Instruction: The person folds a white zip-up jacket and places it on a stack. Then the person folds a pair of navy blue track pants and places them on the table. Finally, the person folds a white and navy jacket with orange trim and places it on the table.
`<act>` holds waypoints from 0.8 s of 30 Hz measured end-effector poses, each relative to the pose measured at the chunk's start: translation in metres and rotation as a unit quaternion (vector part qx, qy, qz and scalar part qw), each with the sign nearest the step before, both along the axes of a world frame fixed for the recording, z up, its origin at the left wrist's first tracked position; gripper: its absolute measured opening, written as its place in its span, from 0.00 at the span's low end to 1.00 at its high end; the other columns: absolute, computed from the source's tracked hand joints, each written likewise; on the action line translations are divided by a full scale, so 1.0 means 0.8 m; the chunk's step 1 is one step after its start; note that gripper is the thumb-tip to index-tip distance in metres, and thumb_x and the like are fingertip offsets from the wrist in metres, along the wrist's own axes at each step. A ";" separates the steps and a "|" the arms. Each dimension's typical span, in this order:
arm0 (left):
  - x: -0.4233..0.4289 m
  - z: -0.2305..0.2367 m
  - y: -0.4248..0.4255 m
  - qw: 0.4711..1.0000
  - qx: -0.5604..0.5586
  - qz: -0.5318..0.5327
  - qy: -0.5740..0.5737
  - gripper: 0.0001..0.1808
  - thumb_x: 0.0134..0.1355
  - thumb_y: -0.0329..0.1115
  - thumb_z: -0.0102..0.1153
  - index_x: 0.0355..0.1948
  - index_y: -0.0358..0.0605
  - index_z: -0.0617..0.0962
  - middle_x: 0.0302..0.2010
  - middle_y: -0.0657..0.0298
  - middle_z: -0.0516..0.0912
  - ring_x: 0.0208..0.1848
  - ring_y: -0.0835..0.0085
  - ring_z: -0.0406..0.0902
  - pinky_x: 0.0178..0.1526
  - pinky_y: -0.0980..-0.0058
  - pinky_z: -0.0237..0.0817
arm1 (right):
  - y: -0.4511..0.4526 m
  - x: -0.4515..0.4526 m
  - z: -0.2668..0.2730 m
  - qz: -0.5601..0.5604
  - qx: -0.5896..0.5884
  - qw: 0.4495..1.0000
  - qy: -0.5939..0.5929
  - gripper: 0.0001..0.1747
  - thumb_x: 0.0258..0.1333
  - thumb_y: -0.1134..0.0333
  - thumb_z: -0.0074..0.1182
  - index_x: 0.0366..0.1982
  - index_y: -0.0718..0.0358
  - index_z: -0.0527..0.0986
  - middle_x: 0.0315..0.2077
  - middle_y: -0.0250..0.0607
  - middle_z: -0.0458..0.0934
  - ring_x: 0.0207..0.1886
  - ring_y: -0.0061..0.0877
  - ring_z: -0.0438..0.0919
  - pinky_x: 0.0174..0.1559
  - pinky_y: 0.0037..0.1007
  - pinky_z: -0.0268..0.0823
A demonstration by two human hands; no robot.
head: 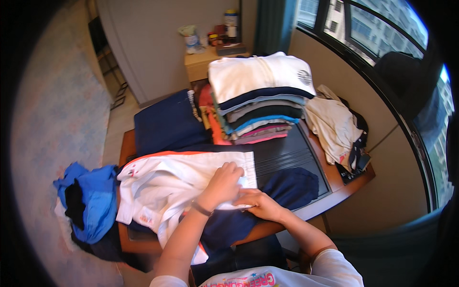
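Observation:
A white polo-type shirt [172, 186] with orange trim lies spread over the near left part of a wooden table, its hem towards the right. Curled over the cloth beside the hem is my left hand [224, 184], with a dark band on the wrist; its fingertips are partly hidden. My right hand [263, 204] pinches the near corner of the hem between thumb and fingers, close beside the left. A small pale blue patch [244, 182] shows between the hands. Dark navy cloth [229, 227] lies under the shirt's near side, and more navy cloth [292, 186] is bunched to the right.
Behind the shirt rises a tall stack of folded clothes [265, 100], a white garment on top. Folded navy cloth [166, 122] lies left of it. Blue clothing [91, 201] hangs over the left edge; beige clothing [333, 125] is heaped by the window [369, 32]. The table's edge [315, 211] is near me.

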State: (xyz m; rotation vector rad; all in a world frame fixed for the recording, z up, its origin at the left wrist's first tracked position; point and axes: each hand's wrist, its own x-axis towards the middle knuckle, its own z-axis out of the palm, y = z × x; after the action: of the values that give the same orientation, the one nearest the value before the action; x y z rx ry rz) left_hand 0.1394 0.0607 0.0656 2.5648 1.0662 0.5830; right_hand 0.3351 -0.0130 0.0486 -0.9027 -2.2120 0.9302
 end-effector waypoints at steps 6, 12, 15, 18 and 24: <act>0.004 -0.021 0.000 0.997 -0.038 -0.056 0.037 0.13 0.56 0.34 0.71 0.43 0.46 0.85 0.42 0.58 0.82 0.49 0.60 0.78 0.53 0.65 0.66 | 0.009 0.023 -0.009 -0.029 -0.304 0.929 0.207 0.15 0.74 0.64 0.57 0.53 0.67 0.80 0.37 0.29 0.82 0.42 0.10 0.73 0.47 0.21 0.70; -0.062 -0.014 0.015 0.882 -0.257 0.154 -0.364 0.05 0.71 0.28 0.60 0.40 0.37 0.83 0.32 0.68 0.82 0.32 0.86 0.74 0.33 0.80 0.66 | 0.080 -0.034 -0.008 -0.066 -0.250 0.944 0.205 0.13 0.79 0.62 0.50 0.47 0.66 0.76 0.35 0.25 0.74 0.40 0.11 0.67 0.44 0.22 0.67; -0.083 -0.013 0.012 0.805 -0.384 0.111 -0.438 0.10 0.73 0.29 0.59 0.51 0.37 0.83 0.37 0.71 0.83 0.37 0.87 0.75 0.39 0.82 0.67 | 0.094 -0.061 -0.025 -0.060 -0.260 0.942 0.203 0.12 0.78 0.64 0.50 0.46 0.66 0.77 0.34 0.26 0.74 0.40 0.11 0.67 0.43 0.21 0.66; -0.092 -0.016 0.012 0.850 -0.396 0.038 -0.345 0.18 0.72 0.29 0.60 0.62 0.42 0.81 0.31 0.77 0.74 0.33 0.89 0.66 0.38 0.85 0.60 | 0.087 -0.067 -0.049 -0.051 -0.274 0.938 0.204 0.10 0.74 0.66 0.54 0.47 0.66 0.78 0.32 0.26 0.76 0.37 0.10 0.69 0.39 0.22 0.66; -0.074 -0.028 0.013 0.926 -0.219 -0.021 -0.307 0.13 0.65 0.29 0.64 0.50 0.44 0.79 0.38 0.69 0.73 0.40 0.81 0.70 0.44 0.79 0.63 | 0.075 -0.052 -0.071 -0.046 -0.275 0.935 0.221 0.10 0.69 0.72 0.54 0.49 0.65 0.78 0.30 0.24 0.76 0.33 0.08 0.70 0.34 0.20 0.65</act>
State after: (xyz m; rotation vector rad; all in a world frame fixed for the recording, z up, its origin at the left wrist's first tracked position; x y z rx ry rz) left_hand 0.0803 0.0711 0.0434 1.8257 0.7964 0.9338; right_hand 0.2936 0.0468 -0.0079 -0.9105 -1.5352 1.5726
